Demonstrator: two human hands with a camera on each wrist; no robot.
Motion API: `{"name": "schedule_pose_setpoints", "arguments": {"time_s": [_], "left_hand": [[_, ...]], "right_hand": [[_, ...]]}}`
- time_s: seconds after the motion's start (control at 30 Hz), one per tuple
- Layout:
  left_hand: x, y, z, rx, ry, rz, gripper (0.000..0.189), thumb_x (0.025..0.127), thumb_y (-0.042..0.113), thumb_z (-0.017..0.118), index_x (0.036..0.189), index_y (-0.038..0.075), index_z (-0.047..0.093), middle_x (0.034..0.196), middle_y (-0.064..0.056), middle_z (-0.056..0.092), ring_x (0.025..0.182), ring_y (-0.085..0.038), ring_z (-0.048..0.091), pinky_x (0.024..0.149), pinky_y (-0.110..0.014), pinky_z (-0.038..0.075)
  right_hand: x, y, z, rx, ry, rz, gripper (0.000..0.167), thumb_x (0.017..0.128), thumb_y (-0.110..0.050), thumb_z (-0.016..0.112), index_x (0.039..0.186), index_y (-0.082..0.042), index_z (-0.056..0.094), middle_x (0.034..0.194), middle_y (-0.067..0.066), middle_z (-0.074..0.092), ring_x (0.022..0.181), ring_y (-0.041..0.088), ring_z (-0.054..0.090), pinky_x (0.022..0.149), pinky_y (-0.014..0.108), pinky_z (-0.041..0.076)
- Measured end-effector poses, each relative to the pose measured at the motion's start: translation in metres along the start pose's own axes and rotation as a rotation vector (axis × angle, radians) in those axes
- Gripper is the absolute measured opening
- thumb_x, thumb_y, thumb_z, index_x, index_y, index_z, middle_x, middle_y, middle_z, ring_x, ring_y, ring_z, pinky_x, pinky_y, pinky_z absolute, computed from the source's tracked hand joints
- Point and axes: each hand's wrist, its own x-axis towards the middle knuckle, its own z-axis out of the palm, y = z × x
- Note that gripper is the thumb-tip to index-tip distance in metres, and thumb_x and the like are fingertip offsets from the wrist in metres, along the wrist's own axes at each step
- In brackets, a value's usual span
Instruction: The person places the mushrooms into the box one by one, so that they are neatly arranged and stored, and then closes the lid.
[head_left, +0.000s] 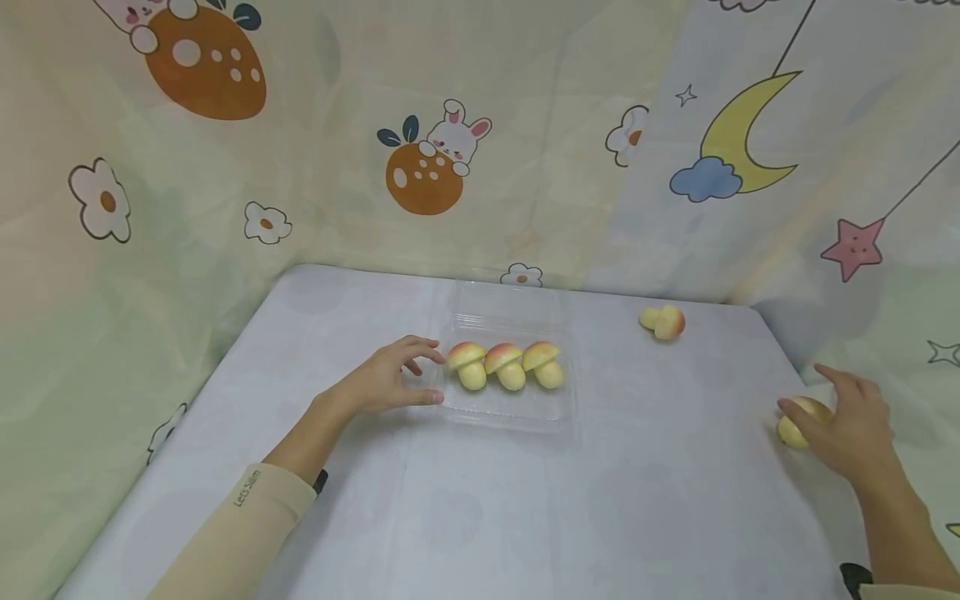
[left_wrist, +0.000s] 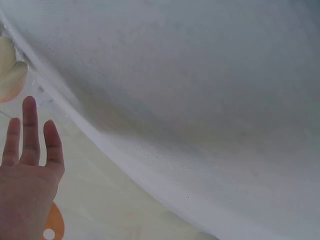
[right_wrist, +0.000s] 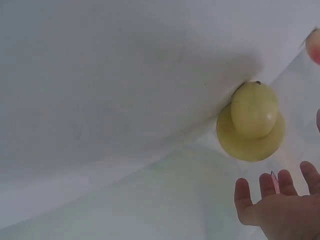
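Observation:
A clear plastic box (head_left: 510, 414) with its lid folded back lies on the table, and three yellow toy mushrooms with reddish caps stand in a row in it, the middle mushroom (head_left: 512, 375) among them. My left hand (head_left: 393, 375) is at the box's left edge, thumb and fingers spread apart; whether the fingertips touch the plastic I cannot tell. At the table's right edge, my right hand (head_left: 855, 425) reaches beside another yellow mushroom (right_wrist: 255, 112). In the right wrist view its fingers are spread and apart from that mushroom.
One more mushroom (head_left: 663, 322) lies on its side at the back right of the white-covered table (head_left: 480, 517). A patterned cloth curtain (head_left: 540, 150) hangs close behind the table and along both sides.

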Motion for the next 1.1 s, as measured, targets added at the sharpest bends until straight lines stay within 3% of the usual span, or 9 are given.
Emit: {"name": "schedule_pose_setpoints", "arguments": {"time_s": [0.23, 0.6, 0.9, 1.1], "left_hand": [[0.0, -0.001, 0.0, 0.011, 0.001, -0.009, 0.059, 0.082, 0.054, 0.084, 0.133, 0.031, 0.063, 0.157, 0.004, 0.044, 0.115, -0.021, 0.064, 0.094, -0.045, 0.051], [0.001, -0.001, 0.001, 0.006, 0.001, 0.006, 0.062, 0.082, 0.055, 0.083, 0.134, 0.028, 0.064, 0.157, 0.005, 0.044, 0.114, -0.021, 0.064, 0.093, -0.045, 0.051], [0.0, -0.002, 0.001, 0.011, -0.001, 0.01, 0.06, 0.081, 0.053, 0.084, 0.132, 0.028, 0.064, 0.157, 0.001, 0.045, 0.113, -0.022, 0.065, 0.093, -0.045, 0.052], [0.0, -0.001, 0.0, 0.002, 0.002, 0.018, 0.06, 0.082, 0.052, 0.085, 0.132, 0.027, 0.064, 0.157, -0.001, 0.045, 0.113, -0.024, 0.065, 0.094, -0.047, 0.052]], "right_hand": [[0.0, 0.005, 0.001, 0.009, -0.007, 0.014, 0.093, 0.097, -0.038, 0.069, 0.158, 0.008, 0.017, 0.151, 0.049, 0.011, 0.139, 0.068, 0.013, 0.102, 0.082, 0.021], [0.0, 0.012, 0.004, -0.048, -0.065, 0.105, 0.099, 0.096, -0.051, 0.068, 0.155, 0.012, 0.018, 0.148, 0.051, 0.009, 0.135, 0.067, 0.015, 0.098, 0.08, 0.029], [-0.002, 0.023, 0.012, -0.067, -0.09, 0.108, 0.095, 0.098, -0.052, 0.064, 0.151, 0.016, 0.024, 0.144, 0.054, 0.01, 0.13, 0.069, 0.019, 0.093, 0.078, 0.033], [-0.001, 0.025, 0.014, -0.086, -0.107, 0.057, 0.091, 0.099, -0.051, 0.064, 0.144, 0.02, 0.03, 0.136, 0.053, 0.021, 0.121, 0.066, 0.025, 0.079, 0.068, 0.039]]}}
